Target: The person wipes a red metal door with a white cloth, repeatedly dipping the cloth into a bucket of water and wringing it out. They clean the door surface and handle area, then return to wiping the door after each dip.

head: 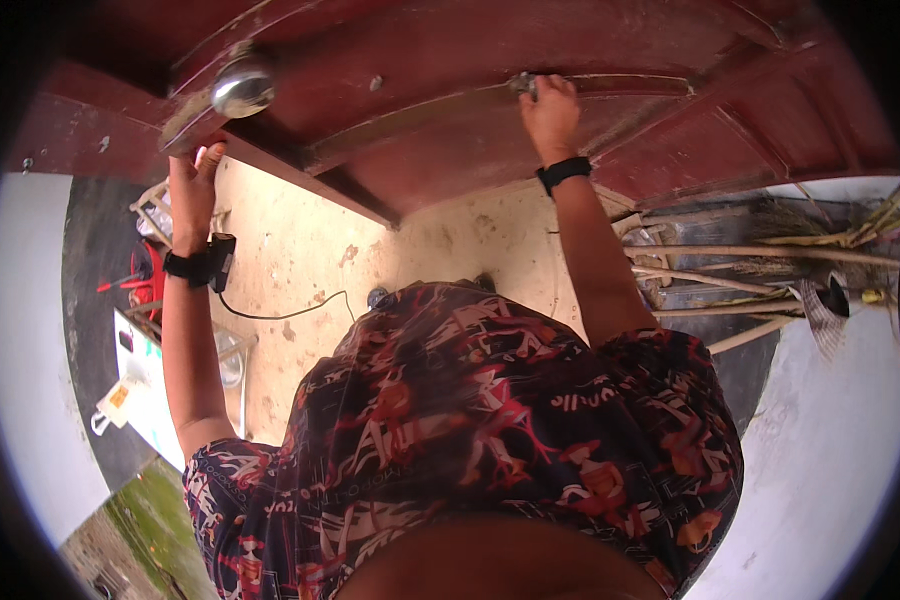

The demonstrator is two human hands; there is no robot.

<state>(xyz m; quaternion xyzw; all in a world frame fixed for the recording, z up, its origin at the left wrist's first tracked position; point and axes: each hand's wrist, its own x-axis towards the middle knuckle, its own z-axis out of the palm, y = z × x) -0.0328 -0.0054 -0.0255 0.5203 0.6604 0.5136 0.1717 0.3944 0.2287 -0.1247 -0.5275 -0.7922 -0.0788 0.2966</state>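
Observation:
A dark red wooden door with raised panel mouldings fills the top of the view. My left hand grips the door's edge just below a shiny metal doorknob; its fingertips are partly hidden there. Over to the right, my right hand presses a small grey wad, perhaps a cloth, against the door beside a horizontal moulding. The wad is mostly covered by my fingers, so its material is unclear. Each wrist wears a black strap.
A cable runs from the left wrist's black device. Wooden poles and brooms lean at the right wall. On the left are a white table, a red object and a wooden frame. The pale floor is stained.

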